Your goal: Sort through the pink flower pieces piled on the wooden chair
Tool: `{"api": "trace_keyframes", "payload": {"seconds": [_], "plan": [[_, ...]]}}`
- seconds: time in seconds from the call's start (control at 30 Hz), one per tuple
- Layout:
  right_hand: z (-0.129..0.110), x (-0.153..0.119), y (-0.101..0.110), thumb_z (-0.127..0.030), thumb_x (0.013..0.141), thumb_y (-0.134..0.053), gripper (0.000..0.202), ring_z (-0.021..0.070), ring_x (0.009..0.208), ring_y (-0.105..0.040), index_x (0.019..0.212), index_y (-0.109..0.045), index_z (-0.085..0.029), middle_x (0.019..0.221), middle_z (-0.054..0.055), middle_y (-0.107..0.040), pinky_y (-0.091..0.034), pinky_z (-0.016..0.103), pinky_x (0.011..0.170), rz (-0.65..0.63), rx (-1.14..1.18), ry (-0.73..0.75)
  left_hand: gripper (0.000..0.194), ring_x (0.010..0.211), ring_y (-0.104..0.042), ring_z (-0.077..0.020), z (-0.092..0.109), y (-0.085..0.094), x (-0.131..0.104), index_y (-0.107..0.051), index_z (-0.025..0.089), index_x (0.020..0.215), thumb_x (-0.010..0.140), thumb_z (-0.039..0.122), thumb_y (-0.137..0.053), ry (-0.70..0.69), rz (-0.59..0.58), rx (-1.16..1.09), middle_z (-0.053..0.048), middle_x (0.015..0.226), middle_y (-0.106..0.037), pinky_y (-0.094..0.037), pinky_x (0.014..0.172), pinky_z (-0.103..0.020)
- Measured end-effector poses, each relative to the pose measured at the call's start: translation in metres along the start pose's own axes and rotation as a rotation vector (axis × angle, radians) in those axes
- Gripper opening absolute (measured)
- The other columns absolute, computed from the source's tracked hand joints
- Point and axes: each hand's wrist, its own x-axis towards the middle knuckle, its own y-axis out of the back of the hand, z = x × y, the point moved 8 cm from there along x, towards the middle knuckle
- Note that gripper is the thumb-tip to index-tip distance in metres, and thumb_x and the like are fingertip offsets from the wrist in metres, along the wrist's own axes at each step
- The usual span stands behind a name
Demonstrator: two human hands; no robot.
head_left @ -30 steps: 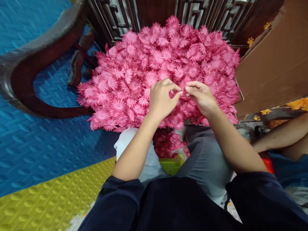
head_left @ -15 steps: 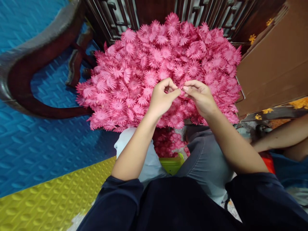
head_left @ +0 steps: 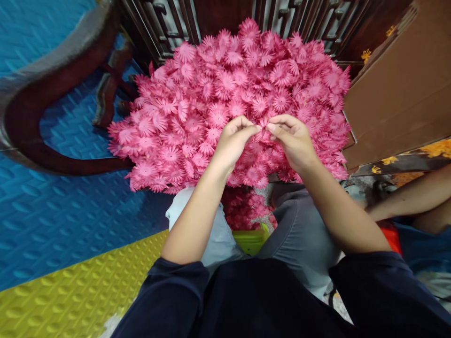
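A large heap of pink artificial flowers (head_left: 214, 115), with thin pointed petals, spreads out in front of me. Over its near middle, my left hand (head_left: 237, 141) pinches thumb and forefinger together on one pink flower (head_left: 263, 126). From the other side my right hand (head_left: 292, 141) has its own thumb and fingertips closed at the same flower's edge. The fingertips of both hands are a small gap apart, with the petals showing between them. Blending with the heap behind, the held flower's outline is hard to make out.
A dark curved wooden armrest (head_left: 21, 103) is on the left, over a blue mat (head_left: 63, 225). Brown cardboard (head_left: 401, 84) leans at the right. Below, a green plastic container (head_left: 251, 240) sits between my knees. Another person's arm (head_left: 412, 197) reaches in at the right.
The fingertips have moved slightly apart, and pink petals now show between them. My view has shifted a little to the right.
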Motion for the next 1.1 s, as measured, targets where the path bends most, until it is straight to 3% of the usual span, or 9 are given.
{"api": "trace_keyframes", "payload": {"seconds": [0.3,0.43,0.8,1.1], "plan": [[-0.01,-0.005,0.005,-0.043,0.067,-0.072,0.026,0.0136,0.085,-0.059,0.082,-0.062,-0.024,0.086,0.0,-0.063,-0.049,0.031,0.08,0.1,-0.11,0.044,0.001,0.071,-0.058,-0.011,0.003,0.003,0.001,-0.068,0.018,0.069,0.069,0.017,-0.068,-0.142,-0.01,0.185,0.001,0.075,-0.067,-0.043,0.072,-0.025],[-0.009,-0.004,0.007,-0.042,0.069,-0.07,0.023,0.0139,0.084,-0.058,0.081,-0.06,-0.024,0.085,0.0,-0.062,-0.047,0.03,0.077,0.112,-0.13,0.052,0.007,0.076,-0.062,-0.0125,0.002,0.001,0.001,-0.07,0.018,0.069,0.068,0.024,-0.073,-0.122,-0.037,0.136,-0.001,0.076,-0.07,-0.045,0.075,-0.025],[-0.005,-0.005,0.007,-0.038,0.063,-0.075,0.026,0.0118,0.074,-0.057,0.076,-0.06,-0.023,0.079,-0.001,-0.062,-0.048,0.03,0.075,0.171,-0.085,0.03,0.005,0.073,-0.063,-0.0109,-0.012,-0.003,0.002,-0.068,0.015,0.063,0.067,0.012,-0.069,0.036,-0.043,0.002,0.0,0.069,-0.069,-0.047,0.081,-0.027],[-0.004,-0.005,0.006,-0.045,0.069,-0.07,0.027,0.0126,0.084,-0.058,0.081,-0.058,-0.024,0.086,0.0,-0.061,-0.047,0.03,0.08,0.14,-0.088,0.048,0.003,0.082,-0.065,-0.0135,-0.022,-0.003,0.003,-0.069,0.019,0.067,0.067,0.016,-0.07,0.112,0.01,-0.087,0.0,0.075,-0.072,-0.05,0.081,-0.029]]}}
